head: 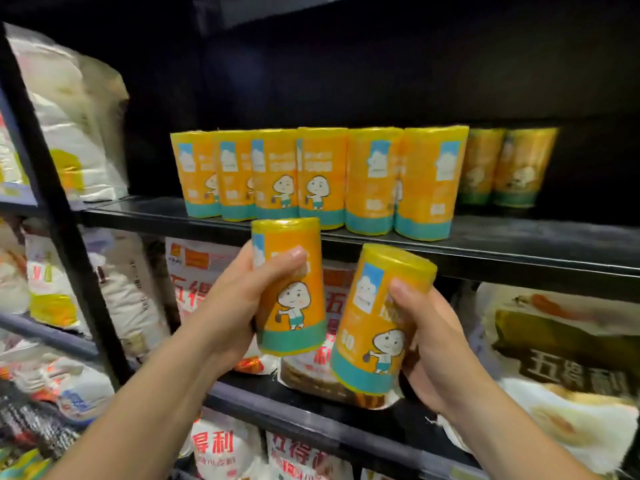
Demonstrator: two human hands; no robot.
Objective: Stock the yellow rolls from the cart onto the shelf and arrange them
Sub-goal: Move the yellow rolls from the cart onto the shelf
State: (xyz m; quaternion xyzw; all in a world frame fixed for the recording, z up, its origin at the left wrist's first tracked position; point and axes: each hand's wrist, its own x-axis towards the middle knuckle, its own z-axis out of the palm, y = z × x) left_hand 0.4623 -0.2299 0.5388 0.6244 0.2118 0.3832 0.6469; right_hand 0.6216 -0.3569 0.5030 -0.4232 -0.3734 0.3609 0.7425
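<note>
My left hand (231, 299) grips one yellow roll (294, 306) upright, just below the front edge of the black shelf (519, 244). My right hand (433, 344) grips a second yellow roll (374, 327), tilted with its top leaning right. Both rolls have a cartoon figure and a teal band at the bottom. On the shelf stands a row of several matching yellow rolls (322, 178), with two more rolls (509, 168) set further back in shadow at the right. The cart is out of view.
Bags of flour (568, 344) with red or dark lettering fill the shelves below. White bagged goods (69, 126) sit in the bay to the left, behind a black upright post (59, 209). Bare shelf lies right of the front row of rolls.
</note>
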